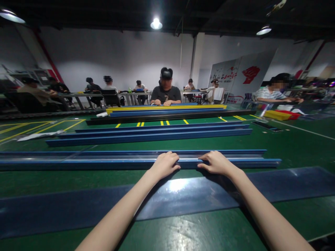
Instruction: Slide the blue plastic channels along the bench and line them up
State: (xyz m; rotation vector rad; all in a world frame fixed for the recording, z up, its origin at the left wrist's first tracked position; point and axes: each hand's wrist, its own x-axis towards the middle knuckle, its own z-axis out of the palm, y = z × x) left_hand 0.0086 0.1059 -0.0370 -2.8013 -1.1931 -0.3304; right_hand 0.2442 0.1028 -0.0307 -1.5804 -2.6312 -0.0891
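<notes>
A long blue channel-shaped strip lies across the green table, its open trough facing up. My left hand is closed over its near wall, fingers curled inward and thumb on the front. A short distance to the right, my right hand grips the same wall between thumb and index finger. Inside the trough, a pale shiny band shows; I cannot tell whether it is a separate piece. Nearer to me, a wide, glossy, see-through flat strip lies under my forearms.
Beyond lie more blue strips, a black strip and a yellow strip. A person sits opposite, hands on the strips there. At the right are a phone-like dark slab and a yellow tray. White sheeting lies left.
</notes>
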